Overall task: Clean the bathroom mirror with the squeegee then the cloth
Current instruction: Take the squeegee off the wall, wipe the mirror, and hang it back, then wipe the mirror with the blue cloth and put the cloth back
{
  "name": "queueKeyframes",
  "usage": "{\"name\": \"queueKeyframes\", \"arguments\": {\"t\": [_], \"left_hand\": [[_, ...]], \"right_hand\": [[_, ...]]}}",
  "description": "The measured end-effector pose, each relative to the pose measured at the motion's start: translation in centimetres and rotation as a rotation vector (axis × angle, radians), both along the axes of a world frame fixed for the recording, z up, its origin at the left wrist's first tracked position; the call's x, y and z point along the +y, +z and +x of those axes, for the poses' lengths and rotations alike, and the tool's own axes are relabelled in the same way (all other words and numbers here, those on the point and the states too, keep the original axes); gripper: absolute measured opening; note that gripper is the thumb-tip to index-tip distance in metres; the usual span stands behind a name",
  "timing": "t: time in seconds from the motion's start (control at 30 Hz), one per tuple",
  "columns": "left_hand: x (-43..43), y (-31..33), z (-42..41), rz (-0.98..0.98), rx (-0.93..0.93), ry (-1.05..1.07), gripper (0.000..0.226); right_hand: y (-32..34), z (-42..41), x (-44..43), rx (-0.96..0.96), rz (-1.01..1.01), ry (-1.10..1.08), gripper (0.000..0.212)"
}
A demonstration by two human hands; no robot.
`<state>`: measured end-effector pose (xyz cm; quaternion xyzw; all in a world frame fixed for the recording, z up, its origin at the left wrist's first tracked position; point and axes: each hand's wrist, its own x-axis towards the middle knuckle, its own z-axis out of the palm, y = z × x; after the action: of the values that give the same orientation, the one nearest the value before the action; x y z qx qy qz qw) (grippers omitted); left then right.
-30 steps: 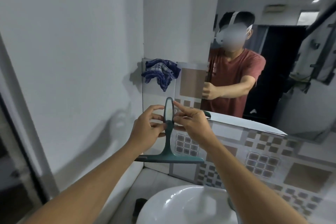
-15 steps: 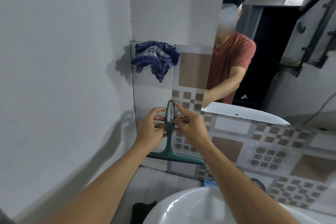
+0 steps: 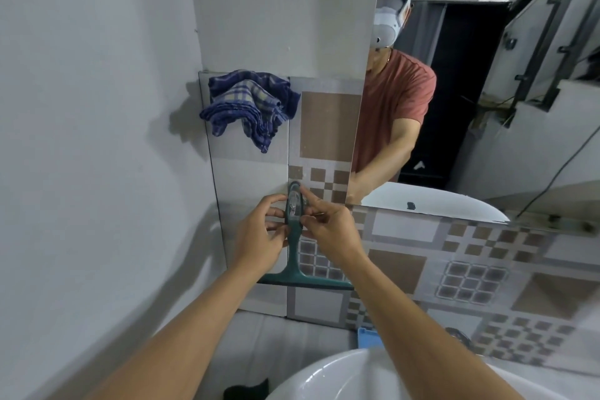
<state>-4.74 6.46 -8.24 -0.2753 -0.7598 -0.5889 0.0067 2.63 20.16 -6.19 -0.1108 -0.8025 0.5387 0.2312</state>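
Now, in front of you the mirror (image 3: 487,91) fills the upper right of the wall, its lower edge running just above the patterned tiles (image 3: 470,279), and in it your reflection in a red shirt leans over the white basin. Below you, the real washbasin (image 3: 341,377) curves across the bottom of the view; what shows of its bowl looks bare white, though your forearms cover much of it. Up on the left, the blue checked cloth (image 3: 250,107) hangs bunched against the top of the tiled panel, well apart from your hands. The green squeegee (image 3: 295,253) stands upright against the tiles, blade downward and level, its looped handle top just left of the mirror's lower corner. Your left hand (image 3: 259,237) and right hand (image 3: 334,230) meet at that handle from either side. The fingers of each hand are curled in, the tips pinching the handle's clear upper part, with your right forefinger (image 3: 306,193) stretched up along its top edge.
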Motion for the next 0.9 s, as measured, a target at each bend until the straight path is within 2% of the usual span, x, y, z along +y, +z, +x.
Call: {"name": "queueKeyframes", "arguments": {"t": [0.17, 0.4, 0.57, 0.67, 0.8, 0.9], "left_hand": [[0.4, -1.5, -0.6, -0.029, 0.082, 0.050, 0.060], [0.7, -2.2, -0.7, -0.102, 0.199, 0.098, 0.057], [-0.1, -1.7, -0.1, -0.185, 0.234, 0.084, 0.057], [-1.4, -0.4, 0.7, -0.197, 0.247, 0.117, 0.049], [-3.6, 3.3, 2.6, -0.131, 0.459, 0.254, 0.019], [-4.9, 7.3, 4.0, -0.060, 0.657, 0.367, 0.014]], "right_hand": [[-1.6, -0.4, -0.7, 0.041, -0.007, -0.052, 0.056], [-2.4, -0.4, -0.3, -0.007, -0.001, -0.054, 0.052], [-0.6, 1.0, -0.4, -0.091, 0.133, -0.027, 0.048], [1.3, 2.4, -1.0, -0.100, 0.292, -0.018, 0.043], [5.4, 3.8, -1.8, -0.004, 0.416, -0.079, 0.028], [9.1, 4.2, -2.5, 0.090, 0.434, -0.133, 0.024]]}}
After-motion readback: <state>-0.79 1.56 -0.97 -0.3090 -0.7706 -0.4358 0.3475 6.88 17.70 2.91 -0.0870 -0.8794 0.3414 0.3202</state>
